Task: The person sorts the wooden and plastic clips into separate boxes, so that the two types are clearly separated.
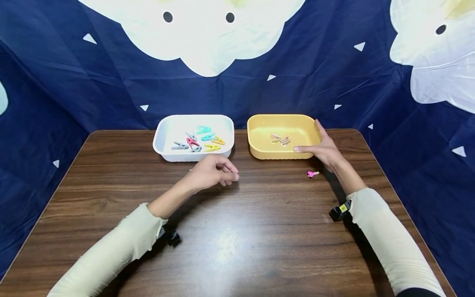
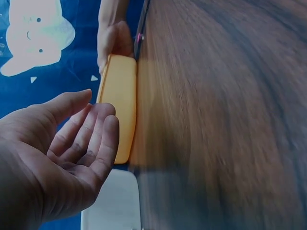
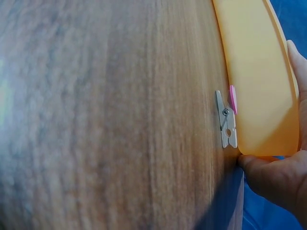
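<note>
My right hand [image 1: 326, 150] grips the right end of a yellow plastic tray [image 1: 265, 154], thumb along its front and fingers along its side. Several small wooden clothespins [image 1: 285, 141] lie inside that tray. Just in front of it on the table is a mini wooden clothespin with a pink heart [image 1: 311, 174], seen from the side in the right wrist view. My left hand [image 1: 211, 172] hovers before the white tray [image 1: 167, 154], fingers loosely bent and nothing in them. Grey, red, teal and yellow plastic clothespins [image 1: 192, 143] lie in the white tray.
Both trays stand side by side at the back of the dark wooden table [image 1: 241, 231], with a narrow gap between them. A blue curtain [image 1: 208, 95] with white cloud figures hangs right behind the table. A tiny pale thing [image 1: 191, 169] peeks out beside my left hand.
</note>
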Available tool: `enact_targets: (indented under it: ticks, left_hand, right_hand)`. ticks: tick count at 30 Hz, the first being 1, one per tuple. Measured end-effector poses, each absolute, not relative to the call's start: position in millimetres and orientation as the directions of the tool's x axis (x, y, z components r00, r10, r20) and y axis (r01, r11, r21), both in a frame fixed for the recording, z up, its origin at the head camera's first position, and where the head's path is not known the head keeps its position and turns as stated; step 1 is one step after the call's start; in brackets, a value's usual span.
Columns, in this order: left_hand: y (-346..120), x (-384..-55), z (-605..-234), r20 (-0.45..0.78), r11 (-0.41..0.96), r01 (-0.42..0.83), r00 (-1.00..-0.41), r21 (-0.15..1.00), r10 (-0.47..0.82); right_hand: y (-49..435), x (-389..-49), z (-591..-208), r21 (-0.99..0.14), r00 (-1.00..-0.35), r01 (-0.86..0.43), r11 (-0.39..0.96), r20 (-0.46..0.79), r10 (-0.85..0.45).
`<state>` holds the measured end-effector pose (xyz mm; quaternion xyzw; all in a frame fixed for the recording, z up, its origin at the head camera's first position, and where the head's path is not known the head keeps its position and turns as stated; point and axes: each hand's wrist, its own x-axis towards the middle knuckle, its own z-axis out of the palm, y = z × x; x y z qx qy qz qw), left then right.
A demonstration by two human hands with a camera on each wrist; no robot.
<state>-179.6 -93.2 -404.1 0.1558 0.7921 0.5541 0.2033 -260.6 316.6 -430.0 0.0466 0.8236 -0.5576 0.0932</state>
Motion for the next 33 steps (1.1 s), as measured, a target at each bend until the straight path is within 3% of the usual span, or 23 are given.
enact_targets:
  ticks: [11, 20, 33]
  left_hand:
    - [-136, -172, -410, -0.124, 0.41, 0.032, -0.929, 0.911, 0.348]
    - [-169, -166, -419, -0.087, 0.554, 0.015, -0.984, 0.832, 0.158]
    - [-196, -166, -427, -0.086, 0.697, -0.024, -0.995, 0.717, 0.054]
  right_hand:
    - [314, -259, -434, -0.911, -0.98, 0.175, 0.373, -0.198, -0.026]
    - [314, -262, -435, -0.908, -0.982, 0.165, 0.385, -0.19, -0.027]
    - [317, -261, -432, -0.907, -0.982, 0.158, 0.391, -0.185, -0.031]
